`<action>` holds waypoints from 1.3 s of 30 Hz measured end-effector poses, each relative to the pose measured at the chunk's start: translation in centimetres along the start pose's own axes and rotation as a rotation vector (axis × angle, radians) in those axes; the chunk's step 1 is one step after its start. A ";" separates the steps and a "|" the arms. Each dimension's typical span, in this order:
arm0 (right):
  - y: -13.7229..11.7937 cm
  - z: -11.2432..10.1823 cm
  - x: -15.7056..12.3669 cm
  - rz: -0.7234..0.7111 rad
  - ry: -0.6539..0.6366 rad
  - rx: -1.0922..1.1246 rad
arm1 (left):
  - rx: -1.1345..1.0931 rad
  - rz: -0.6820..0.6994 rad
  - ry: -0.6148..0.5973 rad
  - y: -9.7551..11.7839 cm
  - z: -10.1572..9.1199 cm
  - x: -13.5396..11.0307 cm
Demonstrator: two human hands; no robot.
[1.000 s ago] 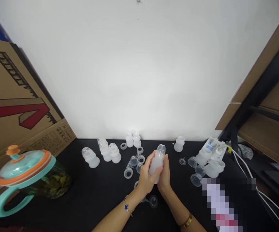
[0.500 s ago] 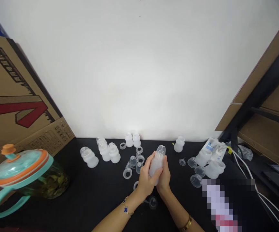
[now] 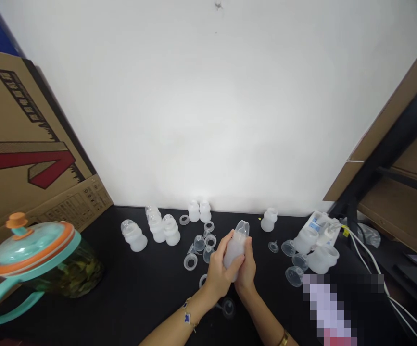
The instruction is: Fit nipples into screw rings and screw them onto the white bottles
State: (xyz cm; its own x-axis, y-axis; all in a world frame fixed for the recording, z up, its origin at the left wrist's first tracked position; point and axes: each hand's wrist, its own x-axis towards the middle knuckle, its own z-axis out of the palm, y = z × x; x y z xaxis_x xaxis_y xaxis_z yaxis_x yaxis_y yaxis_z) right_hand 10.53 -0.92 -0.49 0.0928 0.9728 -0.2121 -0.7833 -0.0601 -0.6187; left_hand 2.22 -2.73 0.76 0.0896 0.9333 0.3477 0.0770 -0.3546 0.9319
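Both my hands wrap round one frosted white baby bottle [image 3: 235, 245] with a clear cap, held tilted above the black table [image 3: 136, 298]. My left hand [image 3: 218, 273] grips its body from the left and my right hand [image 3: 246, 269] closes on it from the right. Loose clear rings [image 3: 190, 262] and small caps [image 3: 199, 242] lie just left of my hands. A clear nipple piece [image 3: 228, 307] rests on the table below my wrists.
Several capped bottles [image 3: 157, 228] stand at the back left, more bottles and caps [image 3: 311, 247] at the right. A teal and orange lidded jug [image 3: 35, 269] sits front left beside a cardboard box [image 3: 24, 144]. White cables [image 3: 377, 274] and a dark shelf frame [image 3: 385, 154] are right.
My hands keep holding the bottle almost in the same place; the view has shifted slightly, and the bottle is a little lower and more to the right.
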 end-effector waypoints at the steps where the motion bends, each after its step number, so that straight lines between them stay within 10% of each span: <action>1: 0.0 0.0 0.0 0.005 -0.004 0.008 | -0.001 0.000 -0.001 0.0 0.0 0.0; 39: -0.1 0.5 -0.2 -0.048 -0.046 0.001 | -0.013 0.015 0.020 -0.1 0.2 0.1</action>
State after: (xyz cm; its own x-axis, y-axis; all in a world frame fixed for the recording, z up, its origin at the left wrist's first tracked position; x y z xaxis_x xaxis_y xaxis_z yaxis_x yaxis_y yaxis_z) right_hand 10.33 -0.98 -0.03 0.1024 0.9838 -0.1470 -0.7794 -0.0125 -0.6265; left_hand 2.40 -2.64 0.63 0.0707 0.9287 0.3639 0.0627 -0.3683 0.9276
